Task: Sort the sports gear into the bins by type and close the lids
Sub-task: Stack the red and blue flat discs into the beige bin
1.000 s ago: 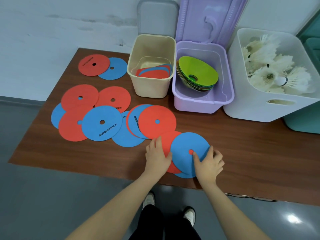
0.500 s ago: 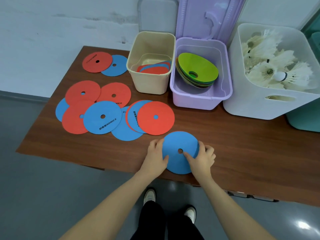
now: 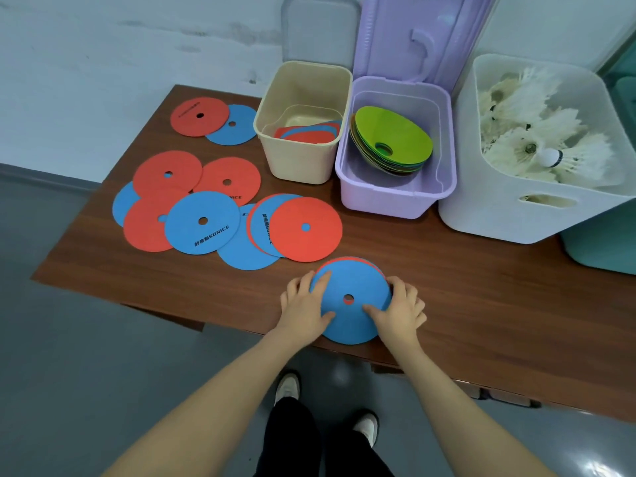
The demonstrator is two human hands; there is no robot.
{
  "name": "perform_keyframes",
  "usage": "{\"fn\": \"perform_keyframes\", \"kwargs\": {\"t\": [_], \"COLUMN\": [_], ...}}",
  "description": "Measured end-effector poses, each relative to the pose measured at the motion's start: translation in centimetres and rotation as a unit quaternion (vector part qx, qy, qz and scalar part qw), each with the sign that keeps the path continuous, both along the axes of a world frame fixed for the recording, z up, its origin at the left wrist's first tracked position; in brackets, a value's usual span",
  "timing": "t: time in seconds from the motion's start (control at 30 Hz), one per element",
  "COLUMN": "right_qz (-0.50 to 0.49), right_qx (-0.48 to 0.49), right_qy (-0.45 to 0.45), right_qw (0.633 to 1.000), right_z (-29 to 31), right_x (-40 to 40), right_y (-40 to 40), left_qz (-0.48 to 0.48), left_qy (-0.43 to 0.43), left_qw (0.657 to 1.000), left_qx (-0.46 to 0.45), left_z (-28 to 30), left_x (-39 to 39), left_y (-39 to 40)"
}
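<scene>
While both hands sit at the near edge of the brown table [image 3: 481, 304], they hold a small stack of flat discs between them: a blue disc [image 3: 351, 316] on top, with a red rim [image 3: 354, 259] showing at its far edge and red visible through its centre hole. The left hand [image 3: 304, 306] lies on the stack's left side, fingers spread over the blue face with the thumb on it too. The right hand [image 3: 399, 309] grips the right side, thumb on top and fingers curled round the edge.

Left of the stack and farther back, loose red and blue discs [image 3: 203, 222] overlap in a scattered pile, and one more red and blue pair [image 3: 213, 120] lies at the far left corner. At the far side stands a beige bin [image 3: 299, 160], open, with a few flat discs in its bottom. Just right of it is a purple bin [image 3: 395, 197], lid raised, holding stacked cones [image 3: 392, 142], the top one green. Farther right a white bin [image 3: 516, 215] holds feather shuttlecocks [image 3: 537, 139].
</scene>
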State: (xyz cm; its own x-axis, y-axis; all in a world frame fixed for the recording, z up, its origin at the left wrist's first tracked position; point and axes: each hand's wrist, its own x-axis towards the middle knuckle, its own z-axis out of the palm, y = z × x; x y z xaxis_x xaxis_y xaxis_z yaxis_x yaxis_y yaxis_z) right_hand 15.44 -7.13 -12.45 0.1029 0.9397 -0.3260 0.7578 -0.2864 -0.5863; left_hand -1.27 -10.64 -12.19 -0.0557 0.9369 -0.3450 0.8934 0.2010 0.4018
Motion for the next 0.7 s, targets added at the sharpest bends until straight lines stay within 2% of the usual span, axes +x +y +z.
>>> {"fn": "perform_keyframes", "kwargs": {"t": [0.2,0.4,0.47,0.6,0.7], "right_qz": [0.07,0.083,0.089,0.162,0.18], "right_qx": [0.102,0.118,0.125,0.154,0.192], "right_qy": [0.129,0.243,0.237,0.15,0.147], "right_qw": [0.984,0.959,0.959,0.963,0.953], "right_z": [1.1,2.1,2.3,2.5,3.6], "right_x": [1.9,3.0,3.5,4.4,4.4], "right_y": [-0.9,-1.2,-1.1,-0.1,0.9], "left_qz": [-0.012,0.01,0.023,0.039,0.062], "left_qy": [-0.057,-0.082,-0.086,-0.094,-0.074], "left_qw": [0.998,0.996,0.994,0.989,0.985], "left_qx": [0.027,0.031,0.06,0.103,0.144], "left_z": [0.1,0.4,0.6,1.1,2.1], "left_x": [-1.0,0.4,0.8,1.0,1.3], "left_y": [0.8,1.2,0.8,0.1,-0.1]}}
